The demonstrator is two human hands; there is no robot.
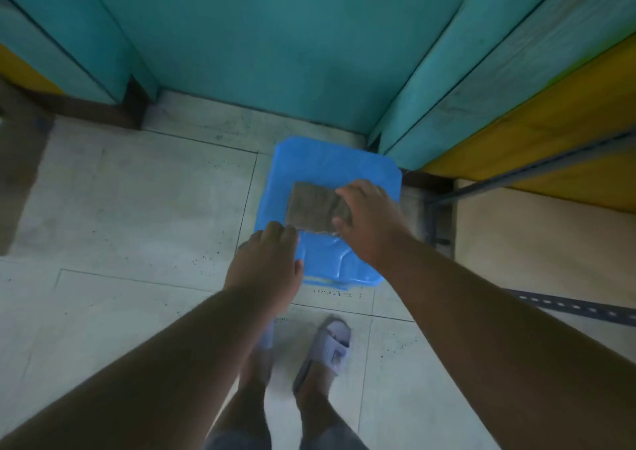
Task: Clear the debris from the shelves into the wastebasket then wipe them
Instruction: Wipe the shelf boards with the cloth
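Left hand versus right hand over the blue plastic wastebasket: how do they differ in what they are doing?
The right hand grips a flat brown-grey cloth above the blue plastic wastebasket; the left hand holds nothing visible. The right hand lies further over the bin's middle, the left hand at its near-left edge. Both reach forward, backs up, above the pale tiled floor.

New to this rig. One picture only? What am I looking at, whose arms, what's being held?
One view, from a camera worn on a person's head, looking down. No robot: the arms are the wearer's. The right hand holds a brown cloth over a blue wastebasket standing on the tiled floor. The left hand is at the basket's near left edge; whether it grips is unclear. Slippered feet show below, dark specks dot the floor, and a shelf rack stands at right.
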